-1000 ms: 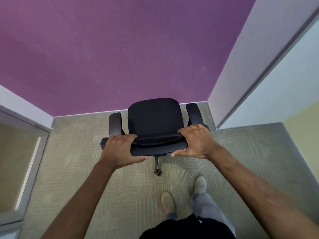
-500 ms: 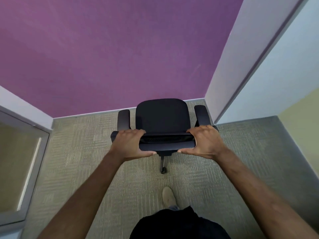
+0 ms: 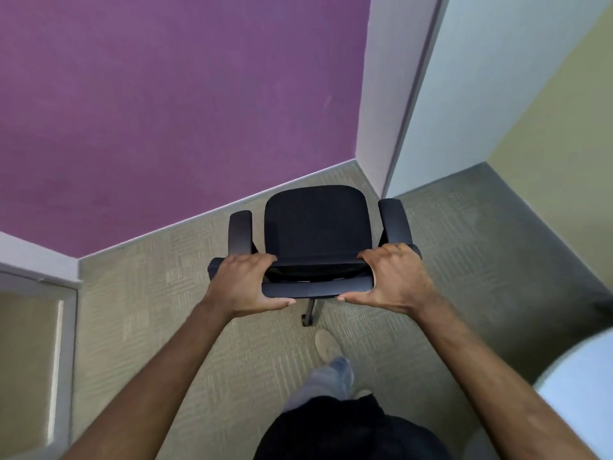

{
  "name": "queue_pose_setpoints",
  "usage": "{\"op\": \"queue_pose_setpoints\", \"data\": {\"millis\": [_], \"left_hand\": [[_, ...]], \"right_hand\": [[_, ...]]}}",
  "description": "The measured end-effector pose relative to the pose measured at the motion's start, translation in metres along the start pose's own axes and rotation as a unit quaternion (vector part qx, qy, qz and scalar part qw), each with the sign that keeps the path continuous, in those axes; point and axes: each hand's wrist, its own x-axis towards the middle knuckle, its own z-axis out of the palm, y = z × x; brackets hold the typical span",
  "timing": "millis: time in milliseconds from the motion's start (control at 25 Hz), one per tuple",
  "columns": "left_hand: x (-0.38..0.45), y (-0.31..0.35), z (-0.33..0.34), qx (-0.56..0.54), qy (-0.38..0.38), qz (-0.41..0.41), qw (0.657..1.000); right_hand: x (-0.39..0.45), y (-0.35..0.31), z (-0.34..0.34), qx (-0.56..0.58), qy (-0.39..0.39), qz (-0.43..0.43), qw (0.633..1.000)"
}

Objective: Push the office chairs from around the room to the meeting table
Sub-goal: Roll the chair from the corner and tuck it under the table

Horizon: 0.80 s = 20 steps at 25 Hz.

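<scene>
Purple wall (image 3: 172,104) and carpet (image 3: 159,313) frame 1 black chair (image 3: 316,227), standing near the wall corner. Left hand (image 3: 243,285) and right hand (image 3: 394,280) each clasp the top edge of the backrest (image 3: 315,288), fingers over, thumbs beneath. Shoe (image 3: 326,343) behind its base.

You have nothing to read here: no text, label, brand, number or sign shows on the office chair (image 3: 316,224), the purple wall (image 3: 172,104) or the carpet (image 3: 139,310). The chair's back edge under your hands is dark and slightly blurred, so any small maker's mark there may simply be illegible.
</scene>
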Motion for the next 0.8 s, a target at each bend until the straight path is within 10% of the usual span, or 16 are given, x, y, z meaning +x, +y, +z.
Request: {"op": "queue_pose_setpoints", "data": {"millis": [800], "left_hand": [[0.085,0.016,-0.014,0.044,-0.020,0.304,0.951]], "right_hand": [[-0.105,-0.074,-0.012,-0.032,-0.010,0.316,0.948]]}}
